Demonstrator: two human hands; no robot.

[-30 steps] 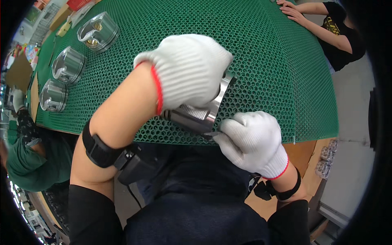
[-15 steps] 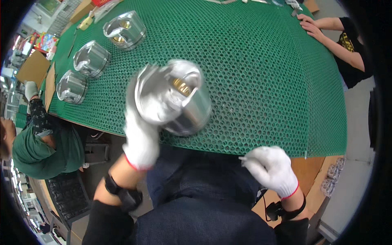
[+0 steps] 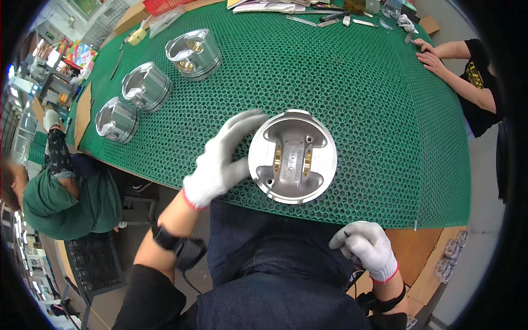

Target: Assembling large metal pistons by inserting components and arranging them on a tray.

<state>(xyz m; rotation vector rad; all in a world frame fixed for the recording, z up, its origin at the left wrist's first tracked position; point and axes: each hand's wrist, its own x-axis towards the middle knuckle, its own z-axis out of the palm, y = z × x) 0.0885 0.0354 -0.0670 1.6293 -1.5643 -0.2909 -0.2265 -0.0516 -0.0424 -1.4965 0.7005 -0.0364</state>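
Note:
A large silvery piston [image 3: 291,190] sits on the green mat in front of me, hollow underside facing up, with brass-coloured rings in its two pin bores. Curved round its left side is my left hand [image 3: 220,159] in a white glove, thumb and fingers apart; whether the fingertips touch the metal I cannot tell. My right hand [image 3: 367,247], gloved as well, is closed at the table's near edge. A small dark tip shows at its fingers; the rest of what it holds is hidden.
Three more pistons, one of them [image 3: 193,55] farthest back, stand in a slanting row at the left. Tools and papers [image 3: 269,6] lie along the far edge. One person's hands [image 3: 432,61] rest at the right edge; another person [image 3: 71,198] sits at the left.
The piston, earlier tilted and blurred in my left hand, now rests on the mat farther right. My left hand has opened beside it. The right hand is slightly lower, still closed.

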